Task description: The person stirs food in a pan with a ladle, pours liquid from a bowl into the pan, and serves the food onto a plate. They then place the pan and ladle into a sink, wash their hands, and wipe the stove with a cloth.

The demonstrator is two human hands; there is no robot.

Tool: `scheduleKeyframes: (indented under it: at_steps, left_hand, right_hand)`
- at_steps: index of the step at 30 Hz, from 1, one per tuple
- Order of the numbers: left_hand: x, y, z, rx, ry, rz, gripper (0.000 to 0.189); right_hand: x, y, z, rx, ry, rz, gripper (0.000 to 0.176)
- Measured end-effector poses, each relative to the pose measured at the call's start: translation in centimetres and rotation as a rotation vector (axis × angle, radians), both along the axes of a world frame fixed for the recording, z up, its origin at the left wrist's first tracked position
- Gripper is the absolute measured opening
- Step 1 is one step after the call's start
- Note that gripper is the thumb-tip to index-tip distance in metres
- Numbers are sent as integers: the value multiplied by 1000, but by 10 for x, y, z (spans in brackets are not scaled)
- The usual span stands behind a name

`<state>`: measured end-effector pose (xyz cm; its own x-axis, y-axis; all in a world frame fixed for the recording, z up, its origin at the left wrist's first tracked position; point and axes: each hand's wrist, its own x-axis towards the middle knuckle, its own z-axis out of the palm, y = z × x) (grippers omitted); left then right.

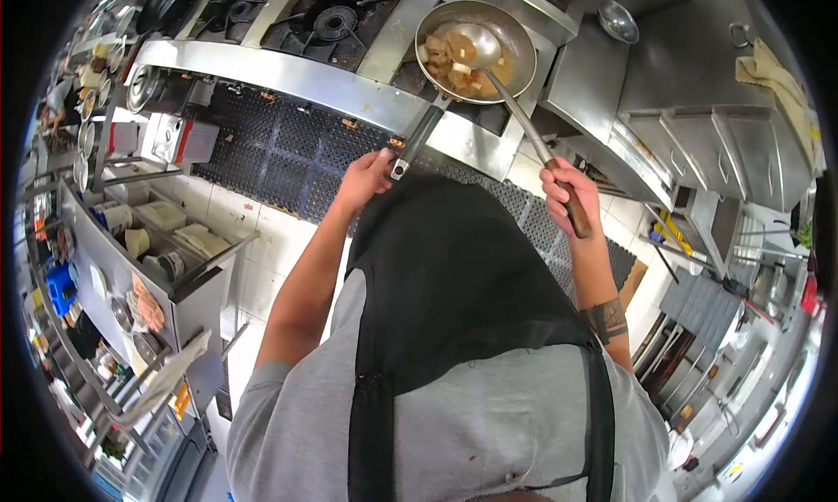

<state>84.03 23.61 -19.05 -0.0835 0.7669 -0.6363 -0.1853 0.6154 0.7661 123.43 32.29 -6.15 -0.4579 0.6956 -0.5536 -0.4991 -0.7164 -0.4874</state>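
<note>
Two bare hands reach toward a frying pan (526, 55) over the front of the stove (262, 72), with chunky food and thin brownish sauce (445, 58) inside. The fingers of the right hand (572, 192) are wrapped closely around the wooden grip of a long steel ladle (515, 109), whose bowl lies in the pan among the pieces. The left hand (362, 183) is at the butt of the pan's dark handle (421, 135), its fingers curled in narrow beside it; whether they close on it, I cannot tell.

With metal and liquid together, the pan is probably fairly heavy, stiff and front-loaded, so a hold at the very end of the handle would give poor leverage; farther up the dark sleeve, short of the likely hot metal, should steady it better. The ladle looks rigid and light enough for one hand, best kept by its wood, since the steel shaft may carry heat. The pieces seem soft and wet, apt to slide, and the sauce could slop over the sloping wall if the pan tips.

An open burner grate (334, 24) sits to the left of the pan. To the right, a metal bowl (618, 22) is by the steel bench (589, 74), and a folded cloth (775, 79) hangs farther off. The ladle's shaft crosses the pan's near rim, limiting room there. A black apron (471, 275) bulges close behind the handle.
</note>
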Motion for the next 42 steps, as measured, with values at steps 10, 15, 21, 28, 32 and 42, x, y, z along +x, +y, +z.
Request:
scheduleKeyframes:
  at_steps: [10, 15, 21, 28, 32, 42]
  left_hand:
    - [-73, -273, -140, -691, 747, -898, 60]
    - [-24, -322, -48, -590, 440, -117, 36]
    - [-50, -310, -48, -406, 606, -382, 40]
    - [-128, -284, -79, -252, 580, -195, 43]
    - [-205, -312, -98, -252, 609, -171, 46]
    - [-439, -470, -155, -588, 580, 119, 38]
  right_hand:
    - [37, -14, -45, 796, -1386, 475, 64]
    - [40, -42, -145, 954, -1348, 216, 34]
    - [-10, -49, -195, 685, -1462, 127, 22]
    - [-22, -65, -265, 839, -1403, -12, 20]
    - [-100, -88, -182, 390, -1085, -151, 11]
    - [-330, -60, -17, 36, -116, 341, 30]
